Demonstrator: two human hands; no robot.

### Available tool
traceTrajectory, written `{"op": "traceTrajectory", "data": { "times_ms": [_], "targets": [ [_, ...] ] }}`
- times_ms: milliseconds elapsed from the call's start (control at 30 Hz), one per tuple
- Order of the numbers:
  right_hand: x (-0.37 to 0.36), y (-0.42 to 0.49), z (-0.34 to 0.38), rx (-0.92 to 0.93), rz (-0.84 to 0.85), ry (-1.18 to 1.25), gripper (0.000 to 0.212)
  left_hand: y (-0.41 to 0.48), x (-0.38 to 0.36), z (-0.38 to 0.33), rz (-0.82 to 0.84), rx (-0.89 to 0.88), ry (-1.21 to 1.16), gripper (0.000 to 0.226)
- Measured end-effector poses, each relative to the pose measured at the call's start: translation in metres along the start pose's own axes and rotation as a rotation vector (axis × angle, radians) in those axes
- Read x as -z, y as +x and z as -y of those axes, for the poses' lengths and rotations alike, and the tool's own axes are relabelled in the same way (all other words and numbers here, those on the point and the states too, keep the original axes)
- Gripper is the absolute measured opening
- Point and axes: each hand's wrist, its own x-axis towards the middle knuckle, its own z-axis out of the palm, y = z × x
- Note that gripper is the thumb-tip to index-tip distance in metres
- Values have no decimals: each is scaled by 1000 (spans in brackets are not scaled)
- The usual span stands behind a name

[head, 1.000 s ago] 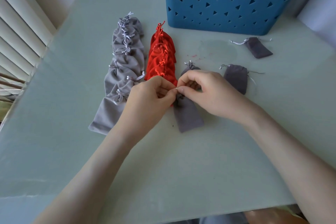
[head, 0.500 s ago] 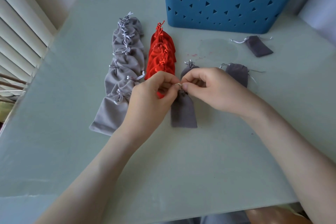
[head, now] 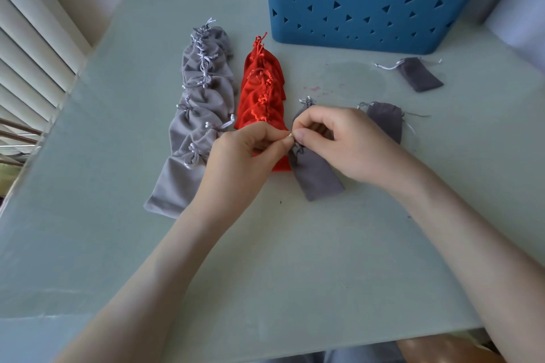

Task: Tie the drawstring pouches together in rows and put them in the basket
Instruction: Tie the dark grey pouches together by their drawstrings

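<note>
The blue plastic basket (head: 368, 9), its wall pierced with triangular holes, stands at the far side of the pale green tabletop (head: 265, 274). Its inside is out of view, so its contents cannot be told. Near the basket's left corner lies the red row (head: 262, 97) of shiny pouches knotted together. Farther left of the basket is the grey row (head: 203, 103), soft and matte, joined by pale cords. Just in front of the basket's right end lies a loose dark pouch (head: 420, 75), flat and oblong, and another pouch (head: 385, 121) lies nearer the person. In front of the basket the left hand (head: 239, 156) and right hand (head: 348, 144) meet thumb to thumb. Each pinches the cord (head: 290, 135) of a tilted slate pouch (head: 315, 177) lying on the tabletop, with the other fingers curled. A tied neck (head: 306, 102) shows beyond the right hand's knuckles.
</note>
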Motion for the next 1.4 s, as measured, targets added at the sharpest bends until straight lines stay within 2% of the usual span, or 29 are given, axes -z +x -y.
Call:
{"op": "traceTrajectory", "data": {
  "times_ms": [100,200,433,533,700,767,867,1033,1233,1400],
  "targets": [
    [1,-1,2,13,-3,-24,13,-1,-1,-2,-5,4,11,13],
    [1,1,-2,-54,23,39,16,-2,-4,-2,-40,-44,90,16],
    [-5,4,-7,-144,61,246,17,-3,-9,4,-171,-276,421,12],
    [-4,4,-6,-145,89,305,15,-3,-10,4,-203,-328,465,12],
    [2,2,-3,-121,133,335,13,-6,-7,-2,-109,-70,107,11],
    [2,1,-2,-115,139,328,12,-5,-6,-3,-94,-5,50,11],
    [-1,1,-3,-96,144,249,15,-3,-4,-3,-81,31,76,9],
    [-6,0,-1,-10,86,-27,15,-1,-1,-2,-30,26,262,6],
    [-9,1,-2,76,32,-115,7,2,5,-3,33,37,356,4],
    [-5,1,-1,94,35,-119,13,4,10,-4,154,126,167,10]
  ]
}}
